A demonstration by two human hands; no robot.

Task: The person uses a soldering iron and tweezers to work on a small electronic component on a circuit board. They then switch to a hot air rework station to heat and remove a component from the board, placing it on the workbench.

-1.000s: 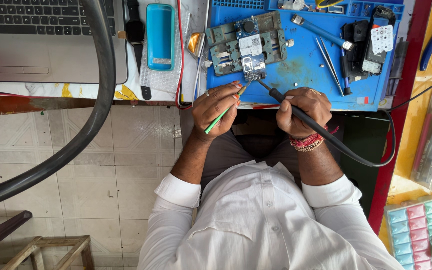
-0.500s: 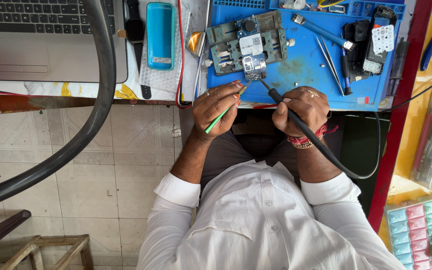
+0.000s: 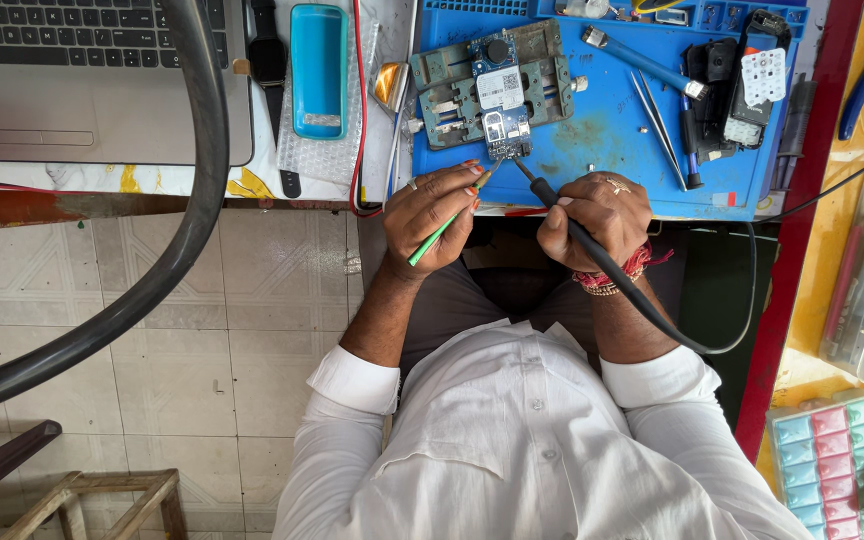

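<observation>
A blue rubbery work mat (image 3: pixel 602 150) with moulded trays along its far edge covers the bench beyond both hands. To the left of the left hand sits a grey laptop (image 3: pixel 82 90), smooth and matt, and a thick black hose (image 3: pixel 192 200) curves across it down over the tiled floor. Just past the fingertips, a grey metal board holder (image 3: pixel 452 85), flat and slotted, clamps a small blue circuit board (image 3: pixel 500 95) with a white label.

The right hand (image 3: pixel 597 215) is curled closed around the black, round grip of a soldering iron (image 3: pixel 577 235), held like a pen; its thin metal tip slants up and left to the board's near edge, and its black cable trails back over the wrist, which wears red thread and bead bands. The left hand (image 3: pixel 437 215) is bent at the wrist, thumb and fingers pinched shut on slim green-handled tweezers (image 3: pixel 442 228), whose point also reaches the near edge of the board, right beside the iron's tip. Whether either tip actually touches the board is hard to tell at this size.

Beyond the right hand, steel tweezers (image 3: pixel 657 125) lie on the mat.
</observation>
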